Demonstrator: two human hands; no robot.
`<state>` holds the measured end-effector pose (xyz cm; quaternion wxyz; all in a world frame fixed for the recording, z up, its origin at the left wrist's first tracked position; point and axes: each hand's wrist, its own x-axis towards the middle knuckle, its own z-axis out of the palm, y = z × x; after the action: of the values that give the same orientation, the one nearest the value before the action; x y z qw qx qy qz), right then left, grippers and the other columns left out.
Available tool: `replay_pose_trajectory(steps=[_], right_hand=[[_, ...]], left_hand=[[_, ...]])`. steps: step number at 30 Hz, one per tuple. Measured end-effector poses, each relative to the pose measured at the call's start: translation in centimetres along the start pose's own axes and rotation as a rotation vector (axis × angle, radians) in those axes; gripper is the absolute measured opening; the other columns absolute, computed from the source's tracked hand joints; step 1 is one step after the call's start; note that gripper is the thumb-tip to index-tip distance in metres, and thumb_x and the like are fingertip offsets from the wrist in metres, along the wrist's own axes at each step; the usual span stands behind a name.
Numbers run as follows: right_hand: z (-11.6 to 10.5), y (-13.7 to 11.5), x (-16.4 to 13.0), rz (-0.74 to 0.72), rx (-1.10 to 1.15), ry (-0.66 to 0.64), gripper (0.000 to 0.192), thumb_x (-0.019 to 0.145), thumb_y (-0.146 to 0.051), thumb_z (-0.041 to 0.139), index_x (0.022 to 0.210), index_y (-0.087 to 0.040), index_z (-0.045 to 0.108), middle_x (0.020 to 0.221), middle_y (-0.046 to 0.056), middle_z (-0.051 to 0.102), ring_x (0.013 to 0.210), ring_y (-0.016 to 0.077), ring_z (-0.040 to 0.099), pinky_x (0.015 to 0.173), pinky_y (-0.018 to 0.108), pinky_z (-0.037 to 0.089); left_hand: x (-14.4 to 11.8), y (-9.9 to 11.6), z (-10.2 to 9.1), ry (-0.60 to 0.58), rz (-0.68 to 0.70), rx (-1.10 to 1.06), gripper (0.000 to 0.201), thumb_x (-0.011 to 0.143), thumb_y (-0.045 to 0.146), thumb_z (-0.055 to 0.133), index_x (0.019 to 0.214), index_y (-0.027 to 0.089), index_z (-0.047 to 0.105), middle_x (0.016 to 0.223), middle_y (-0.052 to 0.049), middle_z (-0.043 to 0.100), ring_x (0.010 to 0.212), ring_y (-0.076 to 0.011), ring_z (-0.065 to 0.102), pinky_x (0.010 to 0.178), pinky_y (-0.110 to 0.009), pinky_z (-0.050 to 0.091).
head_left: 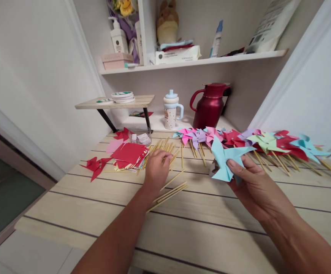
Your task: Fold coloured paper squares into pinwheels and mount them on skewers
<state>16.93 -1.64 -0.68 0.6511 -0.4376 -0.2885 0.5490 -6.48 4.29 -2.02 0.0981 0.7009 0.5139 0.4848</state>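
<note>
A light blue paper pinwheel (225, 158) is pinched between the thumb and fingers of my right hand (247, 175), raised above the table, and no stick shows on it. My left hand (157, 167) rests at a pile of thin wooden sticks (165, 146) with its fingers curled together; what they grip among the sticks is hidden. Several loose sticks (171, 194) lie just right of my left wrist. To the left of that hand is a stack of paper squares (128, 154), red on top. A red folded pinwheel (96, 166) lies farther left.
Finished pinwheels on sticks (265, 142) line the back right of the slatted table (205, 228). Behind stand a red thermos jug (209, 106) and a cup with a handle (170, 114). A small raised stand (139, 101) holds rolls of tape (122, 97). Another red pinwheel (123, 134) lies beneath.
</note>
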Motion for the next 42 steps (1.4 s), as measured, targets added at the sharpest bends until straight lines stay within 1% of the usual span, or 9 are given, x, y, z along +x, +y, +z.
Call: replay_pose_trajectory(steps=[4, 5, 7, 11, 16, 21, 27, 32, 42], right_hand=[[0.0, -0.3, 0.2, 0.017, 0.012, 0.004, 0.023, 0.066, -0.029, 0.088, 0.085, -0.029, 0.075, 0.085, -0.007, 0.071, 0.072, 0.0078, 0.061, 0.062, 0.012, 0.055], [0.0, -0.3, 0.2, 0.015, 0.014, 0.004, 0.025, 0.065, -0.030, 0.088, 0.087, -0.029, 0.075, 0.085, -0.007, 0.071, 0.071, 0.0078, 0.061, 0.061, 0.012, 0.055], [0.1, -0.4, 0.2, 0.015, 0.018, 0.011, 0.028, 0.064, -0.029, 0.088, 0.089, -0.028, 0.076, 0.085, -0.006, 0.071, 0.070, 0.0077, 0.061, 0.059, 0.012, 0.055], [0.1, -0.3, 0.3, 0.036, 0.032, 0.032, 0.036, 0.059, -0.028, 0.091, 0.091, -0.026, 0.075, 0.086, -0.007, 0.070, 0.071, 0.0069, 0.059, 0.057, 0.011, 0.053], [-0.3, -0.2, 0.5, 0.017, 0.020, 0.038, 0.035, 0.059, -0.031, 0.091, 0.090, -0.028, 0.075, 0.094, -0.006, 0.070, 0.083, 0.0104, 0.061, 0.059, 0.013, 0.054], [-0.5, -0.1, 0.6, 0.029, 0.002, 0.029, 0.037, 0.058, -0.033, 0.091, 0.092, -0.028, 0.075, 0.095, -0.004, 0.071, 0.084, 0.0110, 0.062, 0.063, 0.013, 0.055], [-0.1, 0.0, 0.4, 0.033, 0.025, 0.027, 0.042, 0.055, -0.033, 0.092, 0.093, -0.027, 0.076, 0.097, -0.002, 0.071, 0.084, 0.0119, 0.062, 0.064, 0.013, 0.056], [0.0, -0.3, 0.1, 0.049, 0.020, 0.013, 0.042, 0.054, -0.031, 0.093, 0.092, -0.027, 0.075, 0.092, -0.004, 0.069, 0.074, 0.0083, 0.059, 0.058, 0.011, 0.055], [0.5, -0.6, -0.3, 0.106, 0.019, -0.008, 0.038, 0.052, -0.032, 0.094, 0.084, -0.025, 0.072, 0.082, -0.008, 0.068, 0.067, 0.0058, 0.058, 0.056, 0.009, 0.052]], left_hand=[[1.4, -0.8, -3.0, 0.334, -0.065, -0.076, 0.020, 0.092, 0.023, 0.050, 0.092, 0.018, 0.070, 0.097, -0.007, 0.071, 0.097, -0.0200, 0.064, 0.091, -0.034, 0.048], [1.5, -1.3, -3.6, 0.367, -0.097, -0.073, 0.021, 0.093, 0.024, 0.049, 0.094, 0.018, 0.070, 0.098, -0.007, 0.072, 0.096, -0.0199, 0.065, 0.091, -0.035, 0.049], [1.5, -2.2, -4.2, 0.327, -0.123, -0.015, 0.022, 0.092, 0.022, 0.048, 0.094, 0.018, 0.070, 0.096, -0.006, 0.072, 0.094, -0.0199, 0.065, 0.089, -0.035, 0.050], [0.7, -3.0, -4.0, 0.229, -0.112, 0.093, 0.020, 0.085, 0.014, 0.053, 0.080, 0.019, 0.072, 0.087, -0.005, 0.070, 0.090, -0.0214, 0.064, 0.087, -0.036, 0.051], [0.3, -3.1, -4.3, 0.264, -0.140, 0.288, 0.019, 0.083, 0.013, 0.058, 0.085, 0.023, 0.075, 0.110, -0.009, 0.064, 0.113, -0.0274, 0.053, 0.103, -0.046, 0.039], [0.0, -3.9, -4.7, 0.102, -0.243, 0.594, 0.006, 0.080, 0.026, 0.070, 0.074, 0.026, 0.073, 0.130, -0.006, 0.058, 0.127, -0.0328, 0.042, 0.102, -0.052, 0.035], [-0.5, -3.1, -4.1, -0.017, -0.213, 0.715, 0.009, 0.077, 0.034, 0.074, 0.076, 0.025, 0.072, 0.141, -0.004, 0.052, 0.133, -0.0309, 0.036, 0.107, -0.051, 0.028], [-0.8, -2.8, -3.8, -0.091, -0.209, 0.845, 0.011, 0.077, 0.034, 0.073, 0.082, 0.024, 0.074, 0.144, -0.008, 0.049, 0.135, -0.0329, 0.034, 0.108, -0.053, 0.026], [-1.0, -2.7, -3.3, -0.130, -0.214, 0.936, 0.015, 0.082, 0.030, 0.066, 0.086, 0.020, 0.077, 0.143, -0.011, 0.053, 0.135, -0.0322, 0.037, 0.110, -0.052, 0.025]])
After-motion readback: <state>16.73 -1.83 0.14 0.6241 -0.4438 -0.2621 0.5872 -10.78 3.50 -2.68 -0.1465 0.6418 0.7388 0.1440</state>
